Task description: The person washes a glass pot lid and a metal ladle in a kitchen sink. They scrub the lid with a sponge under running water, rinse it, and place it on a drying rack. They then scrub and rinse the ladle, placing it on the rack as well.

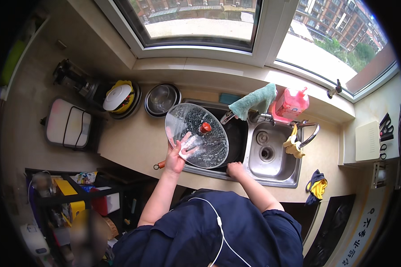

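My left hand [175, 159] grips the near edge of a glass pan lid [197, 133], its fingers showing through the glass. White suds and drops cover the lid, which has a red knob [205, 127]. Behind the lid, a dark pan [237, 140] fills the left sink basin; an orange-brown handle [159, 165] sticks out past my left wrist. My right hand [235, 169] is curled at the near rim of that basin, and what its fingers hold is hidden. A teal cloth [255, 100] hangs over the faucet behind the sink.
To the right are the steel basin [265, 163], a pink liquid bottle [290, 105], a curved tap [312, 133] and a blue-yellow cloth [316, 187]. Steel bowls [162, 100], stacked dishes [120, 98] and a white appliance [68, 123] stand left. A window frame [200, 53] lies beyond.
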Demonstrator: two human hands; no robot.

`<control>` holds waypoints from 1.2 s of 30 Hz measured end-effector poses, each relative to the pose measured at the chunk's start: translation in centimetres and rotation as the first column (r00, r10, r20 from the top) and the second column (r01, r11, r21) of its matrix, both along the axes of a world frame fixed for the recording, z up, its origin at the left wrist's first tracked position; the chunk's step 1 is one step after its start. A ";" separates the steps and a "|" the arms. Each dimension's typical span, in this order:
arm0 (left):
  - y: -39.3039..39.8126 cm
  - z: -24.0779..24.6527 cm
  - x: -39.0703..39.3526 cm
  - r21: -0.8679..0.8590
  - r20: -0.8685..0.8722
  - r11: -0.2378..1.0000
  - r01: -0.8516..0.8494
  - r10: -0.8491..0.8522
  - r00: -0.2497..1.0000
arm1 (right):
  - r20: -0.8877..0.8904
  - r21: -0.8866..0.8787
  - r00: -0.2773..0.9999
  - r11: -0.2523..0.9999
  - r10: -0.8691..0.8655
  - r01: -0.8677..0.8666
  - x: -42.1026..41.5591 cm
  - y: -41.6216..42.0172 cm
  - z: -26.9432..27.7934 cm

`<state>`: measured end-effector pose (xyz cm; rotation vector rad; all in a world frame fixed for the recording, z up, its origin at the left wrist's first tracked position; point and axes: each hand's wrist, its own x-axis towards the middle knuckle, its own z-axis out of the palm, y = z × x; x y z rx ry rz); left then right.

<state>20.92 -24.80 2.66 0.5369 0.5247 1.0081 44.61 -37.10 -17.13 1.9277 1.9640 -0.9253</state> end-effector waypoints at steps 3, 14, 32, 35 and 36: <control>0.2 -0.8 0.0 -0.022 0.012 1.000 -0.005 0.006 1.000 | -0.108 0.132 0.987 0.983 -0.115 0.129 -0.1 1.0 -2.2; -0.5 -5.7 -3.0 -0.148 0.056 0.989 0.003 0.005 0.998 | -0.670 -0.331 0.296 0.630 -0.681 0.703 11.9 8.1 6.7; -1.9 -10.1 -2.6 -0.203 0.210 0.979 0.036 0.008 0.978 | -0.663 -0.307 0.255 0.566 -0.704 0.765 21.6 11.7 6.2; -1.8 -10.3 -2.8 -0.200 0.215 0.979 0.029 0.015 0.977 | -0.681 -0.280 0.239 0.548 -0.692 0.789 21.1 12.1 6.4; -1.9 -10.4 -2.9 -0.201 0.210 0.979 0.025 0.018 0.978 | -0.692 -0.297 0.209 0.536 -0.691 0.791 20.3 12.2 6.5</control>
